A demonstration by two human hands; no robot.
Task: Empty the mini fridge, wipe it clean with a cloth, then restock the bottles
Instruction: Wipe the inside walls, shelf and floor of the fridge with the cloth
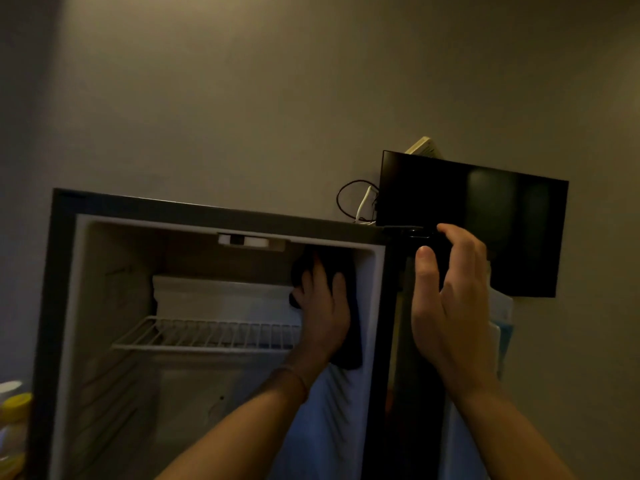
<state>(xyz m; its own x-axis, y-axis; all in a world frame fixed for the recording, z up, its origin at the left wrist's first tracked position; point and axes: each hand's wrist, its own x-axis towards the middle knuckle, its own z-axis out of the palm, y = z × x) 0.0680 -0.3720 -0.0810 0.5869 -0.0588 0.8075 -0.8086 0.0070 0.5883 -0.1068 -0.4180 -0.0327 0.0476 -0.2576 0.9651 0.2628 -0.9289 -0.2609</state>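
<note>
The mini fridge (221, 216) stands open, with no bottles on its wire shelf (207, 336) and a small white freezer box (221, 296) behind it. My left hand (323, 313) is inside at the upper right, pressing a dark cloth (348, 351) flat against the right inner wall. The cloth hangs down below my palm. My right hand (446, 299) grips the top corner of the open fridge door (415, 393), seen edge-on, thumb on the near side and fingers curled over the far side.
Bottles with yellow caps (15, 407) show at the lower left edge beside the fridge. A dark flat screen (485, 209) hangs on the wall behind the door, with cables (356, 202) looping at its left. The room is dim.
</note>
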